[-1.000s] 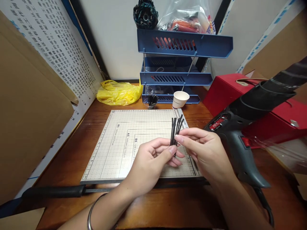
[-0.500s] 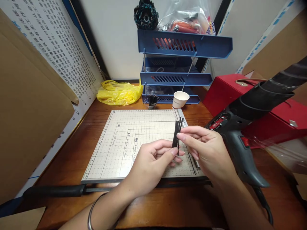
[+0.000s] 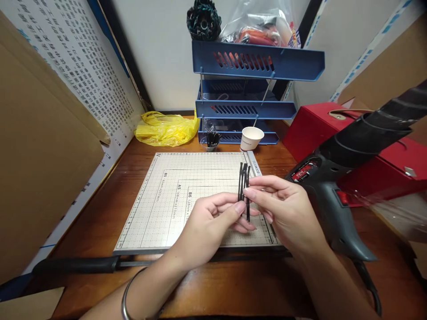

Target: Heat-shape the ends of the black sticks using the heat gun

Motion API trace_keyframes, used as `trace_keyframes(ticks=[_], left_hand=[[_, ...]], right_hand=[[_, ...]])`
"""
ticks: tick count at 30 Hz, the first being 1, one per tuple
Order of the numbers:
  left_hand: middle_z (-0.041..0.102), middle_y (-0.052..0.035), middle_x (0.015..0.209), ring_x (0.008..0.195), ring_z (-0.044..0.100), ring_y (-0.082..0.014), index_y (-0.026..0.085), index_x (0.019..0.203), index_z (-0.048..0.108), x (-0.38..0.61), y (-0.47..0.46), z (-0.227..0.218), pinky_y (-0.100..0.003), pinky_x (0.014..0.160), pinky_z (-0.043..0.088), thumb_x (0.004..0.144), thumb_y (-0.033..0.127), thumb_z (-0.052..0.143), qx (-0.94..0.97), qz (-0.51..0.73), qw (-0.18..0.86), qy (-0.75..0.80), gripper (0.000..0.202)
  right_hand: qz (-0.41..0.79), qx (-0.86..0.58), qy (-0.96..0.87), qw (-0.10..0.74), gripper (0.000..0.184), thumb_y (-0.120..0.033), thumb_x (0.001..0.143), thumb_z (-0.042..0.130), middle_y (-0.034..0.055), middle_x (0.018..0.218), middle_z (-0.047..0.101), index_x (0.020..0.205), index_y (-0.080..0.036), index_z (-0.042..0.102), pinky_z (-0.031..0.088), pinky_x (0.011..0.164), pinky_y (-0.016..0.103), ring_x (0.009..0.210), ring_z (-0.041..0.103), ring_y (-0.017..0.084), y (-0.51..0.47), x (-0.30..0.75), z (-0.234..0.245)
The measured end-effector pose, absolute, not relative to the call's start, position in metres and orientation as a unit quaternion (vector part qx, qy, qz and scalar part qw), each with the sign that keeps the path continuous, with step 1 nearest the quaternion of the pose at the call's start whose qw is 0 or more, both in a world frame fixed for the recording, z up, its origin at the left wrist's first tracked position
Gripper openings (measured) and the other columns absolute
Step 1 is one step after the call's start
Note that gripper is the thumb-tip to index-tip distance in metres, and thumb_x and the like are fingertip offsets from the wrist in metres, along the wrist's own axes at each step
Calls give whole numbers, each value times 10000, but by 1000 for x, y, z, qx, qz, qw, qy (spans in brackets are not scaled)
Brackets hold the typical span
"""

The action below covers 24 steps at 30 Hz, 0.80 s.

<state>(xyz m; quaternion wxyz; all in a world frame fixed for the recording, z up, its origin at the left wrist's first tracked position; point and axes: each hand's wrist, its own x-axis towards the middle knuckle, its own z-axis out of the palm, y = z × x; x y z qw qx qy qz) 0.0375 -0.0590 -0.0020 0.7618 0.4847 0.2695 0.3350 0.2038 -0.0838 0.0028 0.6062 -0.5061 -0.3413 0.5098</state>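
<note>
Several thin black sticks [image 3: 240, 181] stand nearly upright over the cutting board, slightly fanned apart. My left hand [image 3: 218, 220] pinches their lower part between thumb and fingers. From the other side, the thumb and forefinger of my right hand [image 3: 283, 202] close on the sticks at the right edge of the bunch. Whether these are solid or hollow I cannot tell. Beneath both hands lies a paper trimmer [image 3: 147, 218] with a gridded cream board, its black handle [image 3: 76, 265] along the front. More black sticks [image 3: 212, 139] stand in a small clear cup behind the board.
A white paper cup [image 3: 251, 138] stands by a blue tiered tray [image 3: 256, 60]. To the right, a heat gun [image 3: 336, 209] leans in front of a red box [image 3: 393, 164]. A yellow plastic bag [image 3: 165, 130] lies back left. Cardboard [image 3: 43, 146] walls the left side.
The bunch has spread into separate sticks and stands more upright. My right hand has shifted slightly left, and one stick at the right sits lower than the others.
</note>
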Motion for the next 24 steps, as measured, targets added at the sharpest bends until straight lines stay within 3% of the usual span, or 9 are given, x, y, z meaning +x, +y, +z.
trace_keyframes(ticks=[4,7,10,14,16,20,24], left_hand=[[794,-59,916,703,736,-109,134,1011,812,38,-57,-3,-189,703,615,947,298,754,461,339,776,265,185],[795,-57,897,692,734,-106,136,1018,818,37,-57,-4,-186,693,613,932,288,774,455,349,772,275,181],[800,-60,865,682,734,-106,132,1017,820,37,-57,-6,-180,686,607,918,286,791,450,361,767,281,185],[800,-58,841,653,727,-99,120,963,815,38,-56,-7,-172,667,603,885,303,829,439,366,770,283,199],[798,-57,843,642,728,-100,116,950,811,38,-55,-6,-177,660,608,864,315,848,433,355,778,284,219],[801,-66,893,654,745,-109,120,939,812,38,-54,-5,-180,656,614,852,344,857,429,325,797,275,245],[788,-59,850,676,756,-115,123,923,821,38,-54,-6,-169,658,612,872,372,837,435,295,810,261,255]], right_hand=[[498,-494,-353,619,270,-234,598,972,-62,479,527,825,-235,827,399,401,124,395,419,25,-85,201,2],[480,-485,-361,636,269,-241,608,972,-47,545,580,835,-240,829,337,374,103,404,430,15,-86,200,2],[486,-475,-385,624,199,-307,719,920,-28,611,623,885,-236,836,328,379,103,420,442,10,-85,200,2],[525,-455,-398,599,114,-290,795,864,-63,462,487,860,-200,838,254,348,96,377,347,-2,-83,198,6],[540,-443,-385,603,78,-248,784,869,-76,428,456,832,-194,838,299,357,94,367,318,-6,-83,197,8],[558,-440,-361,604,152,-208,693,927,-17,572,674,818,-208,840,502,479,124,442,513,27,-83,195,8],[561,-471,-338,591,257,-186,601,970,35,758,789,818,-217,837,523,497,106,545,645,65,-85,196,8]])
